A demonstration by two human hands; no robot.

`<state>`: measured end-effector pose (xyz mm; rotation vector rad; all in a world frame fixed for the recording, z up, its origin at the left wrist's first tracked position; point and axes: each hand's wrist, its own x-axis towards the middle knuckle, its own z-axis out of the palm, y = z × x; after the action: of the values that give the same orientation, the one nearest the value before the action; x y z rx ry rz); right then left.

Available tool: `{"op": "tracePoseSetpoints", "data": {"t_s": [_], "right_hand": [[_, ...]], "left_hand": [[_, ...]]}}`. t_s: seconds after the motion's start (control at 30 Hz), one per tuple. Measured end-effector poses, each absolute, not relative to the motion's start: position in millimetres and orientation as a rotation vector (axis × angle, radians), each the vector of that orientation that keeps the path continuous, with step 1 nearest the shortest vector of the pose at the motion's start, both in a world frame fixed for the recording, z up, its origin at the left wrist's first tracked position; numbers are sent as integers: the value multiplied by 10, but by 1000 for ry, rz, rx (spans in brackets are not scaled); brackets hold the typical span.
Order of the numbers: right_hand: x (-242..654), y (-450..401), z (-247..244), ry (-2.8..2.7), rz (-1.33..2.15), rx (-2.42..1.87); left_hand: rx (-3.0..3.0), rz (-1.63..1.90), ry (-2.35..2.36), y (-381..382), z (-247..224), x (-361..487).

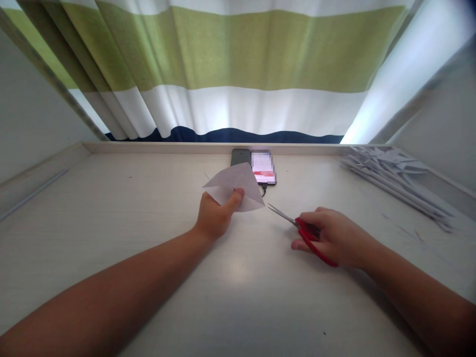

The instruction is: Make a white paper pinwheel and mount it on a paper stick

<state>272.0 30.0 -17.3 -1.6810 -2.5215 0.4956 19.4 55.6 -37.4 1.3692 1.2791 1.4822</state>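
A piece of white paper is pinched in my left hand, the thumb lying on top and the other fingers hidden beneath it. The sheet is held above the table and looks creased, with a pointed corner toward the right. My right hand grips a pair of scissors by its red handles. Their thin metal blades are slightly parted and point left toward that corner, with a small gap between the tips and the paper.
Behind the paper, a dark phone lies beside a lit phone with a cable plugged in. Paper strips are heaped at the right. A thin white rod lies at the left edge. A striped curtain hangs behind the pale table.
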Motion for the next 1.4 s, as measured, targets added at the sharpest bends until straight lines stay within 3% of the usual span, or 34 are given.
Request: {"op": "tracePoseSetpoints", "data": {"t_s": [1.4], "right_hand": [[2684, 303, -195, -2616, 287, -1676]], "left_hand": [[1353, 1428, 1209, 536, -377, 193]]}}
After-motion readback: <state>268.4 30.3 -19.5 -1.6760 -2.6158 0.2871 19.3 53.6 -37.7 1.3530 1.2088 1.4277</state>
